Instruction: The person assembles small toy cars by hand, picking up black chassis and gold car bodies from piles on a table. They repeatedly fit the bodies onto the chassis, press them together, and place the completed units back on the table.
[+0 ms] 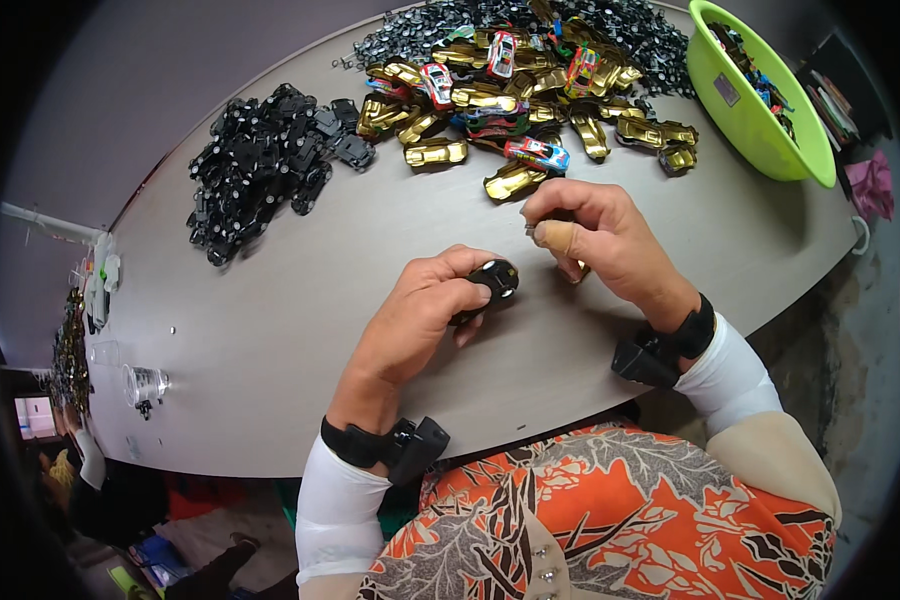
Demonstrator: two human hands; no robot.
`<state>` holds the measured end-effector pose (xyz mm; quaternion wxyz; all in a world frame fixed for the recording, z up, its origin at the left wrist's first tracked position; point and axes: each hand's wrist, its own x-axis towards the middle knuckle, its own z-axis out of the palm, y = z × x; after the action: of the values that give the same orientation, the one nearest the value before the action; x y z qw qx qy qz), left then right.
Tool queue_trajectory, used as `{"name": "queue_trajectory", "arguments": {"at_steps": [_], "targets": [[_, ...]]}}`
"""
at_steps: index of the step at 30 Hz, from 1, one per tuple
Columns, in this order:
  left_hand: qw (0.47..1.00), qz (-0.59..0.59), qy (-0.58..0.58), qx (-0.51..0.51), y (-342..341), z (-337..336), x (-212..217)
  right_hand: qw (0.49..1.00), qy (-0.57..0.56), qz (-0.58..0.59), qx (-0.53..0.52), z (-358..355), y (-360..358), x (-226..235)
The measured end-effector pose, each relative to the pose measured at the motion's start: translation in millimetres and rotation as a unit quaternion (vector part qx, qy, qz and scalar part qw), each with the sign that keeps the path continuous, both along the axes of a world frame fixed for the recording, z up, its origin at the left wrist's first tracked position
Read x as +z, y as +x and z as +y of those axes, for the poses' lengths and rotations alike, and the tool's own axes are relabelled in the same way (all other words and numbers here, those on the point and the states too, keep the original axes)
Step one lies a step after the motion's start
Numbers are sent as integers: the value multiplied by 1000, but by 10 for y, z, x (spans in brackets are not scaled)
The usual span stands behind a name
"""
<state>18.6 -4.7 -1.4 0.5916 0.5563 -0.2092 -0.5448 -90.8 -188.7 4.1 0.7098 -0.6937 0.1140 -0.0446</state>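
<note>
My left hand [420, 305] is closed around a black toy car chassis [499, 279], its thumb lying along the top. White wheel faces show at the chassis's free end. My right hand [615, 240] is held a little to the right and farther off, thumb and fingers bent together in a pinch. A small dark bit shows at its fingertips, and a sliver of gold peeks out under the palm; the fingers hide most of what is there. A tan bandage wraps the right thumb. The two hands are apart, above the table [300, 330].
Gold car shells [435, 152], some with printed colours, lie heaped beyond my hands. Black chassis [260, 165] are piled at the left, small dark parts [410, 38] along the far edge. A lime-green basin [815, 150] stands far right, a clear cup [145, 382] left. Another person's sleeve [90, 460] shows lower left.
</note>
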Motion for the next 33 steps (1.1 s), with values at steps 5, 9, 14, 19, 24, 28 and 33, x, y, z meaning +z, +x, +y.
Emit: {"name": "queue_trajectory", "arguments": {"at_steps": [5, 9, 14, 19, 24, 28, 33], "targets": [[995, -39, -30, 88, -47, -10, 5, 988, -76, -100, 92, 104, 29, -77], [972, 15, -107, 208, -52, -62, -116, 991, 8, -18, 135, 168, -4, -22], [986, 38, -83, 141, -44, -37, -89, 997, 44, -46, 53, 95, 5, -2], [995, 30, -71, 69, -102, -48, -28, 993, 76, -46, 74, -10, -8, 39], [998, 11, -55, 34, -111, -19, 25, 989, 93, -60, 100, 47, -5, -13], [998, -43, -29, 28, -126, -2, 57, 991, 19, 14, 133, 20, -24, -29], [993, -115, -7, 16, -186, 1, 55, 983, -2, 121, 141, 69, -31, 115]]}}
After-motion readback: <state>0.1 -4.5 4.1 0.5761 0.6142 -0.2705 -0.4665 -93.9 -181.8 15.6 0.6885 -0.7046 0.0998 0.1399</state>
